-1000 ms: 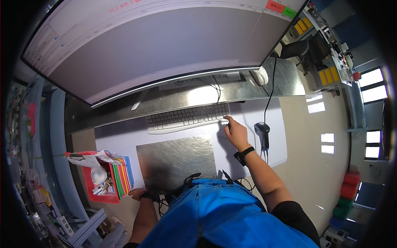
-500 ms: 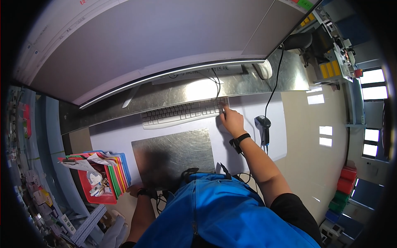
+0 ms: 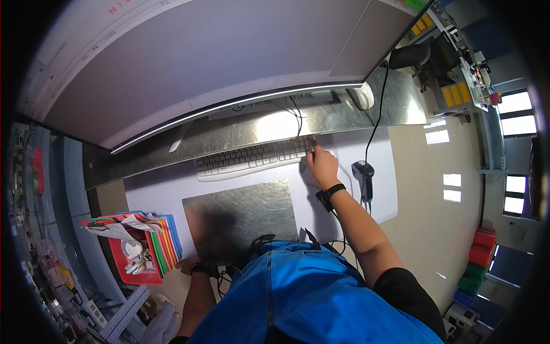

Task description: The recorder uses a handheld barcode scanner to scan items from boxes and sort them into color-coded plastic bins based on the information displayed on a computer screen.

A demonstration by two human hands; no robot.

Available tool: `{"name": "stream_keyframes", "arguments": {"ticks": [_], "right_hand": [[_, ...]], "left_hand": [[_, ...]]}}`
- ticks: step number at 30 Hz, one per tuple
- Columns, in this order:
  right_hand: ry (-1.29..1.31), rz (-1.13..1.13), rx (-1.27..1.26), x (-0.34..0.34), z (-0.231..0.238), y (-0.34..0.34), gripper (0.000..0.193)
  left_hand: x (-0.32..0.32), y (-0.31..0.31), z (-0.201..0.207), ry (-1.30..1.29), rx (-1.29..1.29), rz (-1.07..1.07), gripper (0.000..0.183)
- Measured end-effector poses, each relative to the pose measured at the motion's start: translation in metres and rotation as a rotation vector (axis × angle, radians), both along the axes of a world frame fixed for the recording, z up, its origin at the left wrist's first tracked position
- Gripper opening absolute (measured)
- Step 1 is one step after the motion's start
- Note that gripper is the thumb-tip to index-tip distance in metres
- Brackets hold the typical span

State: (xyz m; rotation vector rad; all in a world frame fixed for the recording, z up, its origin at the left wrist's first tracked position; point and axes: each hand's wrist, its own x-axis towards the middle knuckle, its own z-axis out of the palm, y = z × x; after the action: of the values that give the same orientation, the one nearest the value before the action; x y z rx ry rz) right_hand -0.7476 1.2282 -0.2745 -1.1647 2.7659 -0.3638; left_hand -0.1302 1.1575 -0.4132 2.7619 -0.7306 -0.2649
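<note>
My right hand [image 3: 324, 167] is at the right end of a white keyboard [image 3: 240, 170], over its number keys. Its index finger stretches forward onto the keys, while the other fingers bend beneath the hand and are partly hidden. I see nothing held in it. A black band with a small dark box circles the right wrist. My left hand [image 3: 186, 265] hangs low at the near edge of the table, beside a red bin [image 3: 122, 265] and upright coloured folders [image 3: 166, 243]. Its fingers are mostly hidden, and a dark band is on that wrist.
A large monitor [image 3: 229, 51] spans the far side above a metal shelf [image 3: 229, 131]. A white mouse [image 3: 362, 96] lies on that shelf. Right of my hand are a black handheld scanner [image 3: 365, 175] and a black cable [image 3: 376, 123]. A metal plate [image 3: 252, 209] covers the table's middle.
The right index finger has shifted slightly forward on the number keys. The whole view has moved a little. My left hand stays where it was.
</note>
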Motion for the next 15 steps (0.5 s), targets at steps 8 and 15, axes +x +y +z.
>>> {"name": "stream_keyframes", "arguments": {"ticks": [8,15], "right_hand": [[-0.056,0.186,-0.088,0.021,0.007,-0.014,0.023],[-0.003,0.541,-0.144,0.07,0.017,-0.045,0.052]], "left_hand": [[-0.001,0.002,-0.005,0.024,-0.021,0.035,0.043],[-0.018,-0.009,0.003,0.031,-0.033,0.15,0.043]]}}
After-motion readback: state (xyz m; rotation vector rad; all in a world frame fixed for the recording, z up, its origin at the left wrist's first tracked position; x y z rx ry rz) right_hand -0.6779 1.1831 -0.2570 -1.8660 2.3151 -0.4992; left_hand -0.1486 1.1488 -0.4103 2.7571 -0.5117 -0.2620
